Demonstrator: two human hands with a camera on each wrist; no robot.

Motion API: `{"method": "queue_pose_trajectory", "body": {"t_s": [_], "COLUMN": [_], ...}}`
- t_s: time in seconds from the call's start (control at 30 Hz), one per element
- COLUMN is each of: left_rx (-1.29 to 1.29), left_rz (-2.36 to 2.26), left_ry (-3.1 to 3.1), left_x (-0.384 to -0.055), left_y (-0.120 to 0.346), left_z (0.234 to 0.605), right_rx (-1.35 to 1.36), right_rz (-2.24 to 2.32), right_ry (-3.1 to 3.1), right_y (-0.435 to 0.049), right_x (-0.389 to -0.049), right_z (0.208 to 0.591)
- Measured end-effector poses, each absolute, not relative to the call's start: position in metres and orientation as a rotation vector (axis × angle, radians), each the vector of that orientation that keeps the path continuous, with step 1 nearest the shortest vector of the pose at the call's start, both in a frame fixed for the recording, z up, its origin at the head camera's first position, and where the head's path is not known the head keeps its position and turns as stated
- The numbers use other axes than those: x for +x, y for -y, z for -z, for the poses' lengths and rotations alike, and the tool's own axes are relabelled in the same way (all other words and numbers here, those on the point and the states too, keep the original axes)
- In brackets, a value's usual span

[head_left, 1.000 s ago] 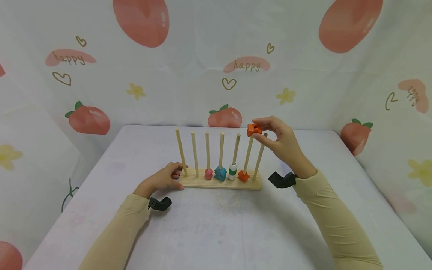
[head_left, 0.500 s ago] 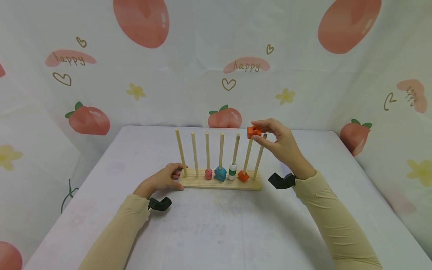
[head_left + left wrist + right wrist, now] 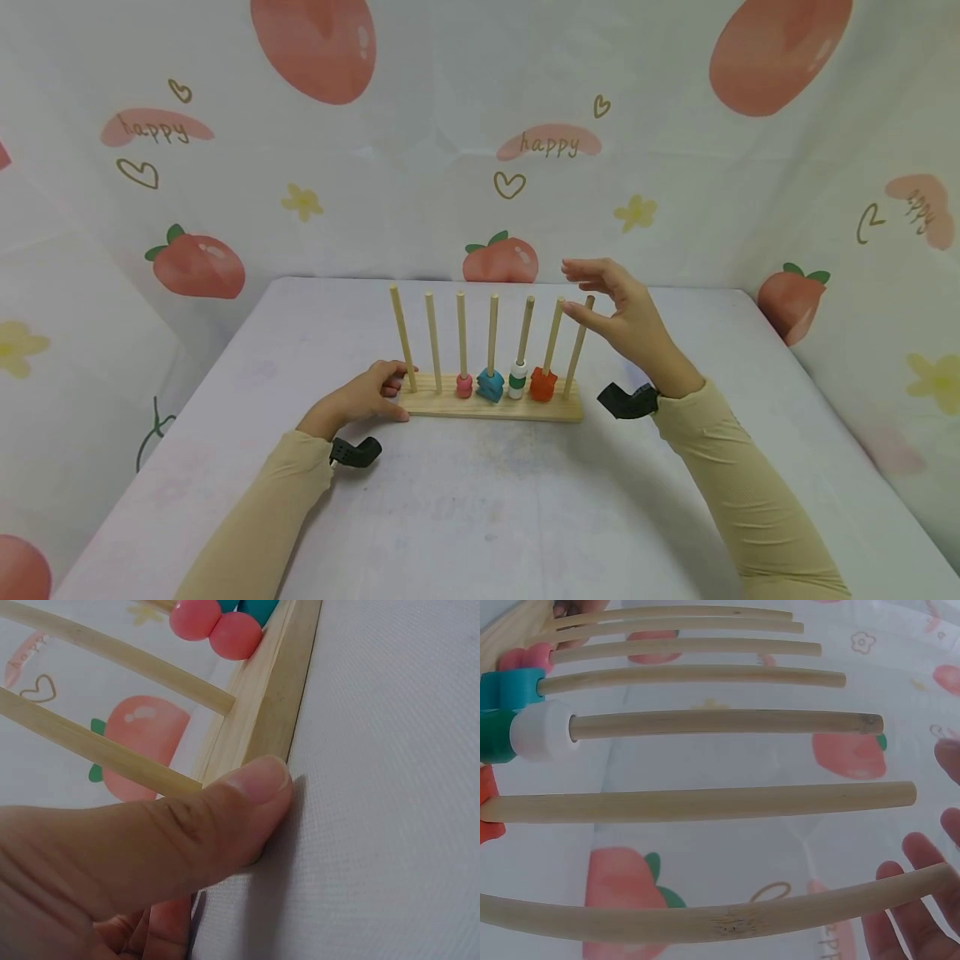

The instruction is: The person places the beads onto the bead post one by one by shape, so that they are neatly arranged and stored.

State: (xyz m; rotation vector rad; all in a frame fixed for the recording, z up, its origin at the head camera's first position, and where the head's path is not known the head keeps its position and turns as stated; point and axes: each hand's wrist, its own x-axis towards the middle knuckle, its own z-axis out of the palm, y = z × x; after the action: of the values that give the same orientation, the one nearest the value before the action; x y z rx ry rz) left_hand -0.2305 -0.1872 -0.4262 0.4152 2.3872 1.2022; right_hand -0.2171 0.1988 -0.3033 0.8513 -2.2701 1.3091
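A wooden peg board (image 3: 491, 408) stands on the table with several upright pegs. My left hand (image 3: 360, 402) holds its left end, thumb (image 3: 251, 787) on the front edge and fingers behind. Orange beads (image 3: 543, 385) sit at the foot of the second peg from the right. Above them my right hand (image 3: 618, 308) is held by the peg tops, fingers spread and nothing between them. Pink beads (image 3: 464, 386), teal beads (image 3: 491, 386) and a white-and-green stack (image 3: 517, 380) sit low on other pegs. The two left pegs and the rightmost peg (image 3: 705, 922) are bare.
The table (image 3: 480, 517) has a pale cover, and a white printed cloth (image 3: 420, 208) hangs behind and at the sides. A dark wrist camera (image 3: 628, 401) sits on the right wrist, another (image 3: 356, 452) on the left. A thin cord (image 3: 155, 429) lies at the left edge.
The right hand has let go of an orange bead at the peg top. That bead has dropped down the peg onto the lower orange one. The left hand has stayed put.
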Motion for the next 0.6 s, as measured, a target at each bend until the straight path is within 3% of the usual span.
{"method": "queue_pose_trajectory", "body": {"t_s": [0.6], "left_rx": [0.423], "left_rz": [-1.215], "left_ry": [-2.373], "left_x": [-0.2317], "left_y": [0.1877], "left_z": [0.4278], "right_rx": [0.862], "right_rz": [-1.322], "right_ry": [2.253], "right_y": [-0.2061], "right_x": [-0.2122], "right_z": [0.3026]}}
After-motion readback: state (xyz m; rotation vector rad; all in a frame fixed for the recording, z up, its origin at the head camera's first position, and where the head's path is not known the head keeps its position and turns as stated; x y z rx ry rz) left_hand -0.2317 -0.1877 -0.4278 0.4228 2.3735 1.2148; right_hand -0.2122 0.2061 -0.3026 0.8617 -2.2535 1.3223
